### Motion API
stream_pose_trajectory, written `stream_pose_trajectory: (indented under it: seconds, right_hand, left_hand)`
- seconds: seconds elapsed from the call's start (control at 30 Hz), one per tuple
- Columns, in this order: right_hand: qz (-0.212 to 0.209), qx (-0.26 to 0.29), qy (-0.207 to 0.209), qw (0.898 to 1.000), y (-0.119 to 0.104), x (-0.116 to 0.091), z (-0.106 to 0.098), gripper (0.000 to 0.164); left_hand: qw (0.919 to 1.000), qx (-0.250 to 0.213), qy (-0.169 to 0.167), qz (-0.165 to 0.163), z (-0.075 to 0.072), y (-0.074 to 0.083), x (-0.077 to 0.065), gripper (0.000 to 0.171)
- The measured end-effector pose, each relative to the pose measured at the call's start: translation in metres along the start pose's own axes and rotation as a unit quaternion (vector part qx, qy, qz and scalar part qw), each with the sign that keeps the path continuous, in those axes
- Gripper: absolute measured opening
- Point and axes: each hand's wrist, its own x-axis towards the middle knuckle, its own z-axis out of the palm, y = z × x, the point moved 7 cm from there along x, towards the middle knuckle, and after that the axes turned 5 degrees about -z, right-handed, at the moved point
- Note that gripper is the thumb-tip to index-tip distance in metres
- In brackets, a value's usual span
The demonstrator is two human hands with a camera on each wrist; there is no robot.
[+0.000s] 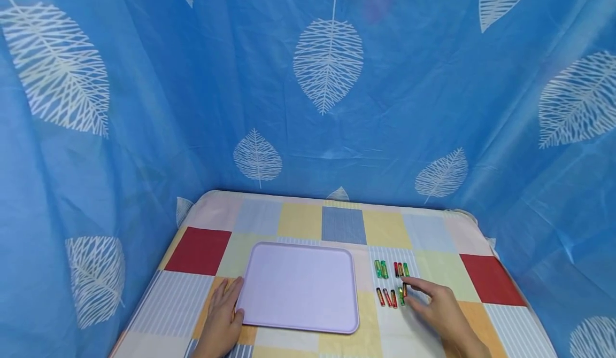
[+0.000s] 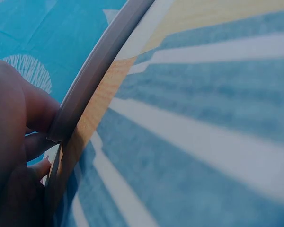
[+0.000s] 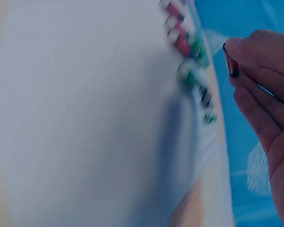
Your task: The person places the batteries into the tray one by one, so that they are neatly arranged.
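My right hand (image 1: 440, 309) pinches a small dark-and-red battery (image 3: 231, 60) between thumb and fingers, raised off the cloth in the right wrist view. Just beside it lies a green battery (image 1: 401, 296). To its left are red and dark batteries (image 1: 387, 297) in a row, and farther back are a green pair (image 1: 381, 269) and a red, dark and green group (image 1: 400, 269). At the left side of a pale purple tray (image 1: 298, 286), my left hand (image 1: 222, 315) touches the rim with fairly straight fingers. The tray's inside is bare.
A patchwork cloth (image 1: 346, 344) covers the table under the tray and batteries. Blue curtains (image 1: 385, 107) with white leaf prints hang along the back and both sides.
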Motion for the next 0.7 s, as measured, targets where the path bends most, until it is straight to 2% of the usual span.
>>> stream_pose_trajectory:
  seconds: [0.1,0.23,0.33,0.5,0.7]
  right_hand:
    - [-0.043,0.003,0.016,0.999,-0.02,0.007,0.0,0.049]
    - [-0.057,0.025,0.021,0.998,-0.043,0.017,0.009,0.05]
    - [-0.073,0.051,0.026,0.996,-0.061,0.026,0.02,0.05]
    - [-0.128,0.091,0.026,0.987,-0.095,0.041,0.041,0.051]
    - [-0.158,0.122,0.013,0.98,-0.133,0.057,0.068,0.047]
  left_hand:
    - [1.0,0.0,-0.001,-0.004,0.001,-0.001,-0.001,0.07]
    - [1.0,0.0,-0.001,-0.008,0.001,-0.001,-0.002,0.07]
    - [0.9999,0.004,-0.002,-0.011,0.001,-0.001,-0.001,0.07]
    - [0.9999,0.008,0.003,-0.007,-0.001,0.001,0.0,0.07]
    - [0.9999,0.005,0.01,-0.002,-0.001,0.002,-0.001,0.07]
